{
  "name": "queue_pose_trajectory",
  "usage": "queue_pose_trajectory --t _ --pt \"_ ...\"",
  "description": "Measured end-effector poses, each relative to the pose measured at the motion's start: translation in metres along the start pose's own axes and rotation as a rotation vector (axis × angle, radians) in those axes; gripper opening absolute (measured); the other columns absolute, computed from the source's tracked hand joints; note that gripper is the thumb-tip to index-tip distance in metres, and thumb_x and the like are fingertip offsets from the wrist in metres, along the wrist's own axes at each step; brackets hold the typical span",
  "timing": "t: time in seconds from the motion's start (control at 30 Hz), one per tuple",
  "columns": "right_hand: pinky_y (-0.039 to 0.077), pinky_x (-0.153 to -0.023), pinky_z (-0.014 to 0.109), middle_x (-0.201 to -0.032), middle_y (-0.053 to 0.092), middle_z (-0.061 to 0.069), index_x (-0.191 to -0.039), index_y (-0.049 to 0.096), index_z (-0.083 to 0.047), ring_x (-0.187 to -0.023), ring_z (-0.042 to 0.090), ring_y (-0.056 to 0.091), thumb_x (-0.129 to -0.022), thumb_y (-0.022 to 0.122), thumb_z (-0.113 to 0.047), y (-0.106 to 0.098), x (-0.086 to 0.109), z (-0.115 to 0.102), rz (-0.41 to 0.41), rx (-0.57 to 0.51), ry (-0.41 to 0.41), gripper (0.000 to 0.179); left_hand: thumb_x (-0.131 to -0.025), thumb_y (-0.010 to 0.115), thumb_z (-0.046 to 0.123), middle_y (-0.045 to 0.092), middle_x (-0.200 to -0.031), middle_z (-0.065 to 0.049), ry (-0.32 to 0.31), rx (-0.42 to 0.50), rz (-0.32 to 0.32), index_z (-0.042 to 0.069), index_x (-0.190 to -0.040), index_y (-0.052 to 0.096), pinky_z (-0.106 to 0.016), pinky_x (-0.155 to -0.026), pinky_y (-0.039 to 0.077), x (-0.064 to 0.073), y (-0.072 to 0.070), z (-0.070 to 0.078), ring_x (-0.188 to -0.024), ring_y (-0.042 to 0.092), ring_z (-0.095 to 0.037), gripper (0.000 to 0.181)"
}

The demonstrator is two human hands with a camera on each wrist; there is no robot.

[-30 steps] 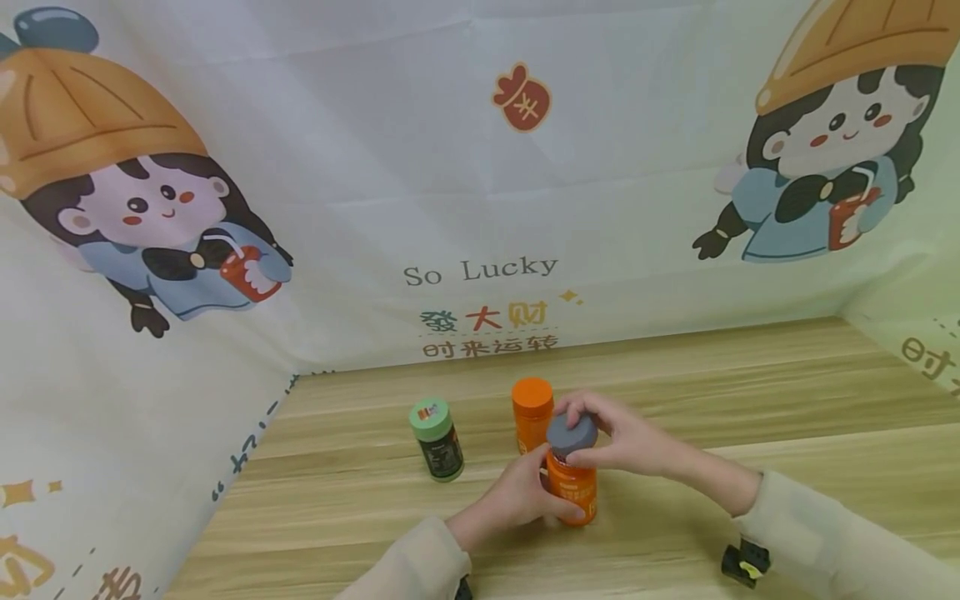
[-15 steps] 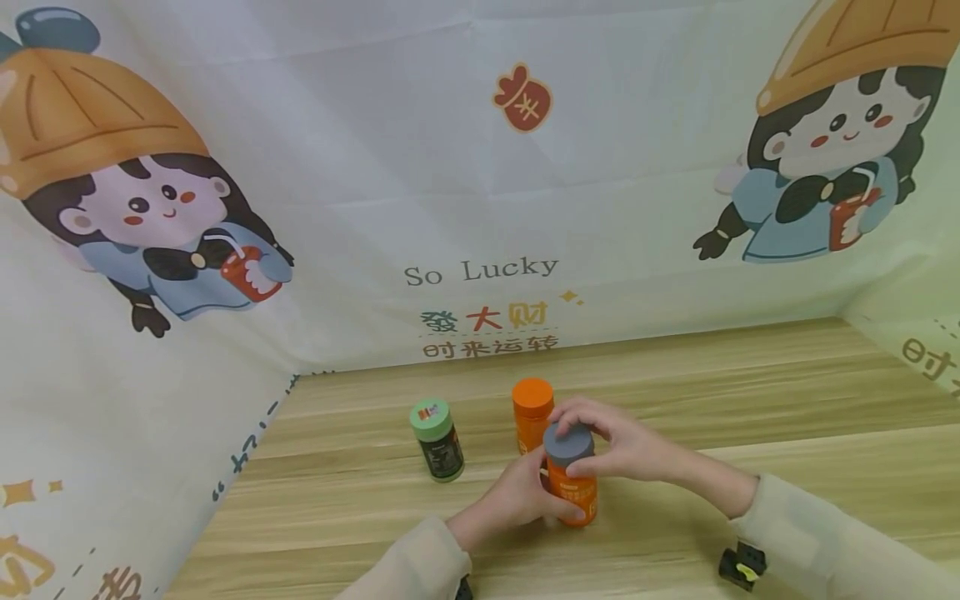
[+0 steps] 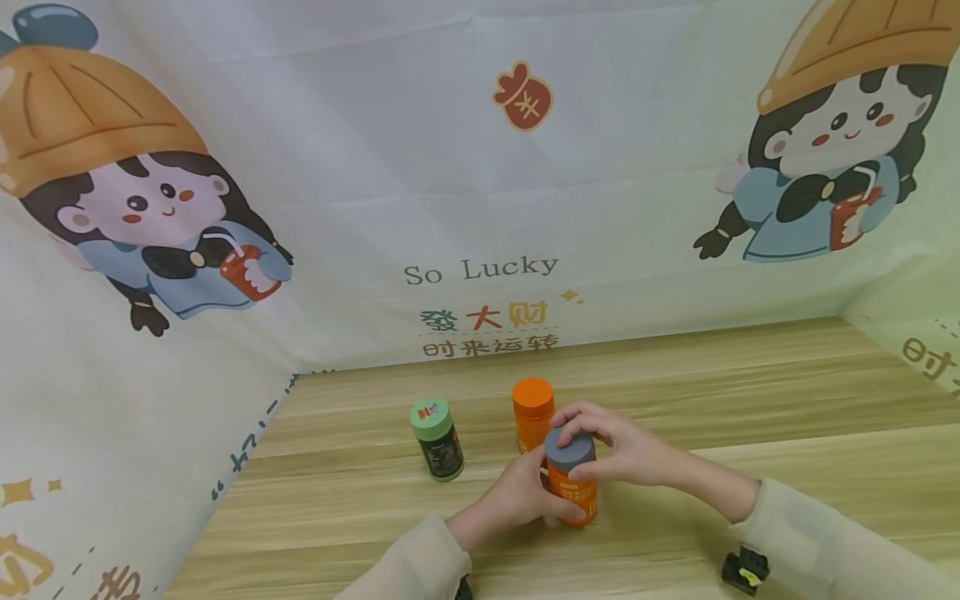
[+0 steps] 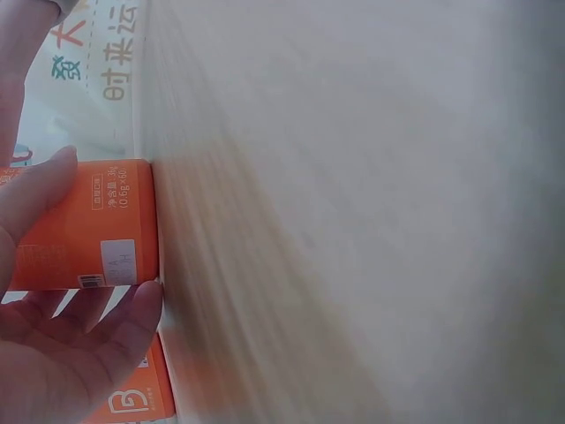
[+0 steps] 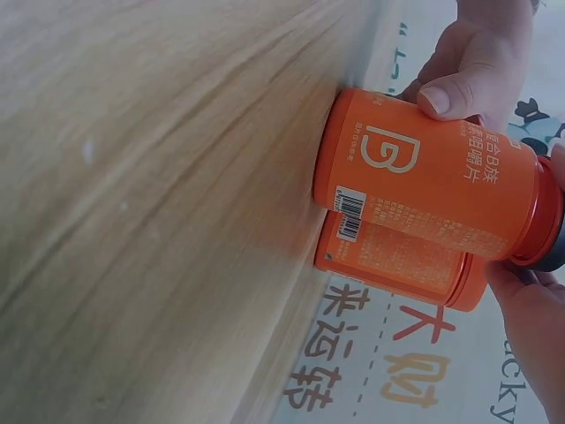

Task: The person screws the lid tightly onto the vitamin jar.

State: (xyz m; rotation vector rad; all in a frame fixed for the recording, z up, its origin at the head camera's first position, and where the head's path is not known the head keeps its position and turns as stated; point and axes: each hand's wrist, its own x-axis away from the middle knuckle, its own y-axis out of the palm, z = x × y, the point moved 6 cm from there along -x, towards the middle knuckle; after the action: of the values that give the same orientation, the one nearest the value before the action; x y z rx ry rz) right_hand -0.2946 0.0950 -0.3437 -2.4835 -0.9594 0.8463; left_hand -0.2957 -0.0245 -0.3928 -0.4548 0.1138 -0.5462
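Observation:
An orange bottle point(image 3: 579, 497) with white print stands upright on the table, and my left hand point(image 3: 513, 493) grips its body low down. A grey lid point(image 3: 568, 448) sits level on its mouth. My right hand point(image 3: 626, 447) holds that lid by its rim, fingers at the far side and thumb in front. In the right wrist view the dark lid point(image 5: 554, 250) shows only at the frame's edge, over the bottle's neck. Just behind stands a second orange bottle point(image 3: 532, 410) with an orange lid, partly hidden by the hands and the first bottle.
Left of the hands stands a dark jar point(image 3: 438, 450) with a green lid. The wood-grain table point(image 3: 322, 492) ends at a printed cloth point(image 3: 360, 208) that rises at the back and both sides.
The grey lid, tilted above the bottle's mouth a second ago, has come down level onto it. My right hand lowered with it, then its fingers shifted along the rim. The left hand stayed put.

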Motion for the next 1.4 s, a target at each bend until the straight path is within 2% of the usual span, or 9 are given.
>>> queue_pose_trajectory --t 0.3,0.4,0.5,0.67,0.77,1.0,1.23,1.4 --pt "0.045 -0.086 0.028 -0.120 0.048 0.017 -0.101 0.059 -0.010 -0.108 0.023 0.047 -0.082 0.069 -0.017 0.001 -0.001 -0.004 0.016 0.116 0.041 0.022 -0.069 0.079 0.007 0.059 -0.115 0.001 -0.001 -0.001 -0.004 0.015 -0.124 0.050 -0.030 -0.085 0.045 0.001 0.000 0.000 -0.098 0.055 -0.010 0.062" --pt "0.043 -0.088 0.030 -0.122 0.048 0.016 -0.103 0.059 -0.011 -0.109 0.026 0.047 -0.082 0.069 -0.020 0.000 -0.001 -0.006 -0.005 0.153 0.042 0.025 -0.069 0.079 0.005 0.059 -0.115 0.001 -0.009 0.002 0.003 0.015 -0.124 0.050 -0.031 -0.085 0.045 0.000 0.000 -0.001 -0.098 0.056 -0.012 0.063" --pt "0.042 -0.092 0.032 -0.127 0.047 0.017 -0.110 0.059 -0.011 -0.115 0.027 0.046 -0.083 0.067 -0.021 -0.004 0.001 -0.009 -0.071 0.215 0.015 0.030 -0.068 0.079 0.005 0.060 -0.114 0.001 -0.019 -0.007 0.011 0.015 -0.124 0.050 -0.032 -0.085 0.046 0.000 0.001 -0.002 -0.096 0.056 -0.012 0.063" --pt "0.040 -0.097 0.034 -0.135 0.042 0.020 -0.124 0.054 -0.006 -0.123 0.030 0.043 -0.091 0.057 -0.019 -0.011 0.003 -0.016 -0.235 0.294 -0.048 0.036 -0.068 0.080 0.007 0.061 -0.111 0.000 -0.037 -0.046 0.024 0.014 -0.123 0.050 -0.030 -0.081 0.047 0.000 0.001 -0.004 -0.092 0.058 -0.012 0.063" --pt "0.040 -0.097 0.034 -0.135 0.043 0.020 -0.125 0.053 -0.004 -0.122 0.030 0.044 -0.093 0.053 -0.021 -0.012 0.002 -0.019 -0.281 0.332 -0.043 0.036 -0.068 0.080 0.007 0.062 -0.110 0.000 -0.035 -0.045 0.027 0.013 -0.123 0.050 -0.030 -0.080 0.047 0.001 0.000 -0.002 -0.091 0.057 -0.012 0.062" --pt "0.045 -0.091 0.038 -0.126 0.052 0.018 -0.120 0.055 -0.001 -0.111 0.028 0.053 -0.088 0.060 -0.012 -0.010 -0.003 -0.022 -0.230 0.476 -0.106 0.035 -0.068 0.080 0.007 0.062 -0.108 -0.001 -0.029 -0.037 0.027 0.012 -0.122 0.051 -0.029 -0.079 0.047 0.001 0.000 -0.001 -0.089 0.057 -0.011 0.061" --pt "0.045 -0.087 0.033 -0.116 0.050 0.007 -0.119 0.055 -0.001 -0.103 0.018 0.050 -0.083 0.065 -0.014 -0.005 -0.005 -0.017 -0.170 0.503 -0.024 0.039 -0.068 0.080 0.008 0.062 -0.109 0.001 -0.019 -0.049 0.024 0.013 -0.121 0.052 -0.026 -0.077 0.047 0.000 0.000 0.000 -0.090 0.057 -0.010 0.060" --pt "0.045 -0.081 0.029 -0.109 0.049 0.002 -0.114 0.055 -0.004 -0.096 0.013 0.048 -0.082 0.066 -0.017 -0.004 -0.007 -0.018 -0.129 0.515 -0.002 0.036 -0.067 0.080 0.008 0.062 -0.108 0.001 -0.019 -0.055 0.026 0.013 -0.119 0.053 -0.026 -0.077 0.046 -0.001 -0.001 0.000 -0.089 0.056 -0.009 0.058"
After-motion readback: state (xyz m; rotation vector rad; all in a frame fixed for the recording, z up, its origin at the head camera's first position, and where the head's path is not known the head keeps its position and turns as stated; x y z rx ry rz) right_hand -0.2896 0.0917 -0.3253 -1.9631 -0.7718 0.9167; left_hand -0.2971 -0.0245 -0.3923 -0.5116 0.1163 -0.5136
